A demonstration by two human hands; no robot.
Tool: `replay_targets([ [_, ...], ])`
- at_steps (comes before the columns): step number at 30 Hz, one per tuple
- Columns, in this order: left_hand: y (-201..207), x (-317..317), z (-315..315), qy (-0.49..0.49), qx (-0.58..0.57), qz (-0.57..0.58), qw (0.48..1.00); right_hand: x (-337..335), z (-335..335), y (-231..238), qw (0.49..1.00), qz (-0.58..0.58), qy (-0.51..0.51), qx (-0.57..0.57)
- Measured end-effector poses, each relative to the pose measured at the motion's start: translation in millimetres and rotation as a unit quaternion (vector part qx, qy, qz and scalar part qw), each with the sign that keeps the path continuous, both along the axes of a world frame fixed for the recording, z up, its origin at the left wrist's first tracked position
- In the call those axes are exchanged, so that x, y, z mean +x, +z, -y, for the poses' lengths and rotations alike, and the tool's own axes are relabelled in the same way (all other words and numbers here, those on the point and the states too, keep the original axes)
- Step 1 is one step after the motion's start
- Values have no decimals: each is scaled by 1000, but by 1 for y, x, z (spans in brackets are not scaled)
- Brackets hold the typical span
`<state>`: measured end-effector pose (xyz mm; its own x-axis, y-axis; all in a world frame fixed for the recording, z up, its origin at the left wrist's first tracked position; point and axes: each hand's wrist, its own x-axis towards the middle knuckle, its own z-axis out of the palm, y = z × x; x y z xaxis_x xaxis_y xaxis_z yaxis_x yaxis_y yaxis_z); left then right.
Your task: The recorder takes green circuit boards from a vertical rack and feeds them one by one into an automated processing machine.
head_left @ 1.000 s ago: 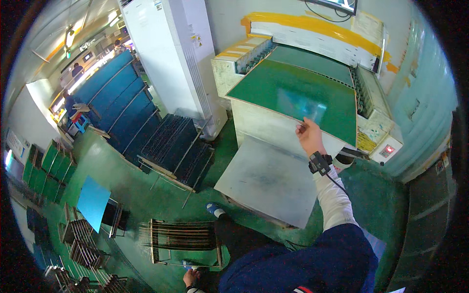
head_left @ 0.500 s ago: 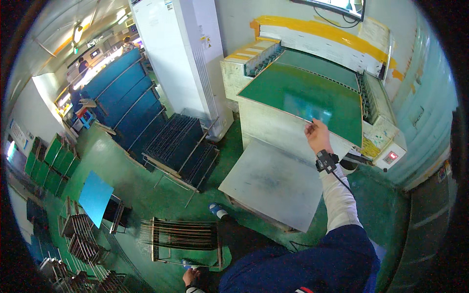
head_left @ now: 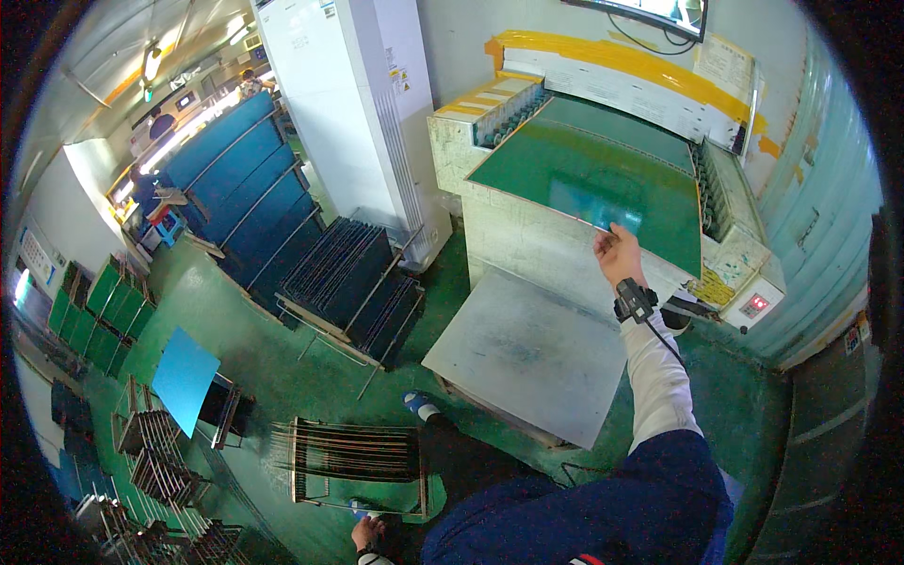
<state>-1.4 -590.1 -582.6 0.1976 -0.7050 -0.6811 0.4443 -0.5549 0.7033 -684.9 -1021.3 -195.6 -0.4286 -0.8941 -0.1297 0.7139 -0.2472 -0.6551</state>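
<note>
A large flat green panel (head_left: 603, 193) lies sloping on the roller machine (head_left: 513, 226), its near edge sticking out past the front. At that edge my right hand (head_left: 618, 254) has its thumb and fingers closed on the panel. A black device with a cable is strapped to the right wrist. Low down at the bottom, my left hand (head_left: 366, 533) hangs beside the near end of a slotted rack (head_left: 358, 461) holding several thin panels. Its fingers are small and dark, so their grip cannot be made out.
A grey-topped low table (head_left: 527, 353) stands before the machine. Left of it is a rack of dark panels (head_left: 344, 264), then a tall white cabinet (head_left: 344, 104) and stacked blue panels (head_left: 240, 174). A light-blue sheet (head_left: 185, 381) leans near more racks (head_left: 155, 461).
The green panel has shifted slightly farther into the machine, and my right hand has moved slightly forward with its near edge. My left hand stays low beside the slotted rack.
</note>
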Motion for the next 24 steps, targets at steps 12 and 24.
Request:
replay_targets([
  [12,1,8,-2,-276,-9,229,933,-9,4,-2,1000,7,-6,12],
  [24,-12,7,-9,49,-11,-125,991,-1,17,0,1000,10,-2,15],
])
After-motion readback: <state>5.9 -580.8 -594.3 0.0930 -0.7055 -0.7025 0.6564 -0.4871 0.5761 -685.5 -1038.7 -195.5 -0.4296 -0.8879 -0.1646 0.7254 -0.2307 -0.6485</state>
